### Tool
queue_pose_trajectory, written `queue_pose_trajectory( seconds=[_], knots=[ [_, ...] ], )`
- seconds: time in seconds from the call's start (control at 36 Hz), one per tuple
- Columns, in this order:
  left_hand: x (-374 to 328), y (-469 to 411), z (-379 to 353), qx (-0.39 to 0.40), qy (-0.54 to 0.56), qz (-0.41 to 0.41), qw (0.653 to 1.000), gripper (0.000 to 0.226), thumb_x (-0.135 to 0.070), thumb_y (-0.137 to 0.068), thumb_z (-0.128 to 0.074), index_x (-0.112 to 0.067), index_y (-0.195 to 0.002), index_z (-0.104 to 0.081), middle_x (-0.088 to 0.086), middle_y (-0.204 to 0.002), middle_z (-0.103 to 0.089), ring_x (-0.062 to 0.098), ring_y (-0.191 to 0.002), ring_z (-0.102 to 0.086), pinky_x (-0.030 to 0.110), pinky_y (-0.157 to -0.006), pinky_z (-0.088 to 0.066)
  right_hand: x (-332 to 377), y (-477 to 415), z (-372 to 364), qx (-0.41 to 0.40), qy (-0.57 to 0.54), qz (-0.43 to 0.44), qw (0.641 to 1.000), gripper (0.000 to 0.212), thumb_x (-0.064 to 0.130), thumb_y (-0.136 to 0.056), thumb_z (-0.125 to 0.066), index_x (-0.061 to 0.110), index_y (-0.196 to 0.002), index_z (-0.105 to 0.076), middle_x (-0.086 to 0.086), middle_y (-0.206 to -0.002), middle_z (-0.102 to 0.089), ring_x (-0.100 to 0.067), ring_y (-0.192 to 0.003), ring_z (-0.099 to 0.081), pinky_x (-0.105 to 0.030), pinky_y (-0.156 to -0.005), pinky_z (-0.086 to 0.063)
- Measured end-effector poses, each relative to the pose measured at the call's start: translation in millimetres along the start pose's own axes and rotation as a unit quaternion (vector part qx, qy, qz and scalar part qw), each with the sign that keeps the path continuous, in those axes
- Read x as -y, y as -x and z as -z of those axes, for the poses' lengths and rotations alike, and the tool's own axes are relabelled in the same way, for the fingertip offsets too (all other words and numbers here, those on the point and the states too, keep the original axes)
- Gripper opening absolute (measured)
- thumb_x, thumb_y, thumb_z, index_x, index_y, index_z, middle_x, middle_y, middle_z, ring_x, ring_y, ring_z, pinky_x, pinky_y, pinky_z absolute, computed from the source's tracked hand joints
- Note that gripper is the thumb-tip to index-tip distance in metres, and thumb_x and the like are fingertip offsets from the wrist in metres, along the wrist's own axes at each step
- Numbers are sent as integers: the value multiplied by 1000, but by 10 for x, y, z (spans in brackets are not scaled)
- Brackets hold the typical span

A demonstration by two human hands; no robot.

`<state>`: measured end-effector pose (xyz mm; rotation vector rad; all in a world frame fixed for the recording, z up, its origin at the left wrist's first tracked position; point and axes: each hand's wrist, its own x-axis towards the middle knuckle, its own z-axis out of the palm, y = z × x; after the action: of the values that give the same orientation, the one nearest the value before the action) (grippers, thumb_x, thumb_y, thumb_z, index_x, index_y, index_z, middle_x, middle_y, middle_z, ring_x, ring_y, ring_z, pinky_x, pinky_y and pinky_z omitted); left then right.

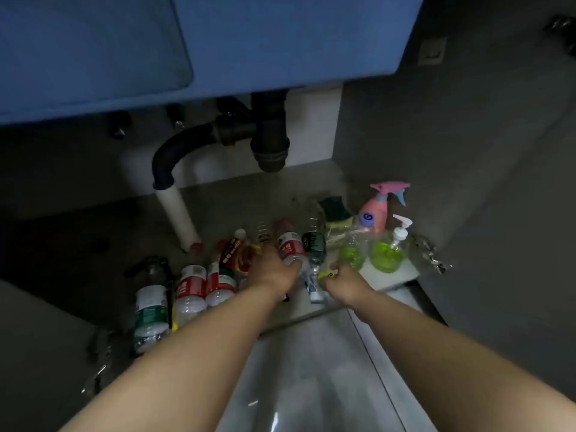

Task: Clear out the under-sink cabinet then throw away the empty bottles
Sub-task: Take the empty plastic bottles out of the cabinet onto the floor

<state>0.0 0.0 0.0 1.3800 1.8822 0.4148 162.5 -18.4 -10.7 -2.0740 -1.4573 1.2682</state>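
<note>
While gripping a red-labelled bottle (291,247) in the left hand (274,271) and pinching a yellow item (325,275) in the right hand (346,280), risks toppling the tightly packed neighbouring bottles (314,244).

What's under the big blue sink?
A black drain pipe joined to a white pipe, with bottles lying below. The left hand grips a red-label bottle, covering its lower end.

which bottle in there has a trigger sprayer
The pink spray bottle, upright at the far right; the green soap bottle before it has a pump.
</note>
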Motion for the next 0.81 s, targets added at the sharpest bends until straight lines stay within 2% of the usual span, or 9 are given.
queue_pose_trajectory(
  seconds=[0.08, 0.17, 0.31, 0.42, 0.53, 0.58, 0.67, 0.72, 0.81],
  knots=[
    [-15, -188, -142, -23, 13, 38, 999, 82, -67, -78, -67, -21, -141, -43, 9, -135, -60, 33, -119, -61, 42, -99, -52, -49, -254, -54, -30, -24, -7, 999, 54, 26, -89, -68, 5, -135, -46, -10, -111, -59, -22, -98, -57, -24, -78, -42],
    [-31, -275, -297, -36, -4, 50, 998, 92, -73, -74, -68, -21, -144, -39, 10, -135, -58, 34, -120, -61, 45, -100, -52, -113, -465, -134, -31, -10, -20, 999, 63, 28, -84, -75, 4, -134, -44, -12, -118, -60, -20, -98, -57, -26, -78, -46],
    [-46, -365, -472, -75, -60, 60, 994, 76, -68, -79, -66, -14, -132, -55, 11, -127, -65, 32, -114, -64, 35, -91, -53, -175, -677, -254, -33, 52, -28, 998, 62, 41, -78, -76, 9, -125, -52, -9, -116, -65, -22, -99, -64, -27, -74, -48],
    [-31, -355, -506, -76, -3, 80, 994, 62, -61, -80, -66, -14, -120, -63, 10, -114, -70, 30, -102, -67, 28, -75, -46, -197, -763, -353, -30, 39, -55, 997, 61, 36, -78, -77, 10, -128, -53, -12, -123, -65, -27, -111, -64, -37, -94, -54],
    [36, -322, -470, -62, 94, 90, 990, 58, -54, -82, -69, -16, -125, -63, 8, -113, -70, 30, -103, -66, 32, -83, -52, -192, -740, -411, -61, 58, -78, 993, 61, 45, -78, -75, 9, -124, -57, -12, -124, -64, -29, -114, -62, -36, -92, -53],
    [54, -289, -415, -56, 150, 90, 983, 51, -49, -84, -70, -16, -123, -65, 8, -111, -71, 30, -100, -68, 37, -89, -56, -181, -693, -391, -73, 42, -70, 994, 61, 51, -80, -72, 8, -121, -58, -12, -120, -65, -29, -110, -64, -32, -84, -51],
    [69, -201, -261, -11, 264, 104, 959, 44, -42, -88, -72, -12, -120, -66, 8, -106, -74, 28, -92, -73, 42, -87, -61, -144, -561, -257, -47, -23, -45, 998, 52, 38, -82, -73, 6, -120, -59, -9, -109, -67, -27, -97, -65, -29, -74, -48],
    [71, -87, -136, 62, 376, 100, 919, 36, -33, -90, -74, -11, -116, -66, 5, -100, -77, 21, -89, -77, 35, -83, -63, -108, -403, -114, -5, -109, -32, 994, 45, 27, -81, -75, 6, -118, -58, -10, -98, -67, -25, -83, -66, -35, -67, -55],
    [39, 135, 24, 166, 432, 85, 882, 33, -20, -90, -73, -13, -122, -65, 6, -112, -77, 19, -104, -74, 37, -93, -59, -72, -122, 140, 65, -196, -26, 978, 38, 20, -82, -75, 11, -113, -55, -11, -98, -67, -21, -76, -68, -39, -69, -58]
  ],
)
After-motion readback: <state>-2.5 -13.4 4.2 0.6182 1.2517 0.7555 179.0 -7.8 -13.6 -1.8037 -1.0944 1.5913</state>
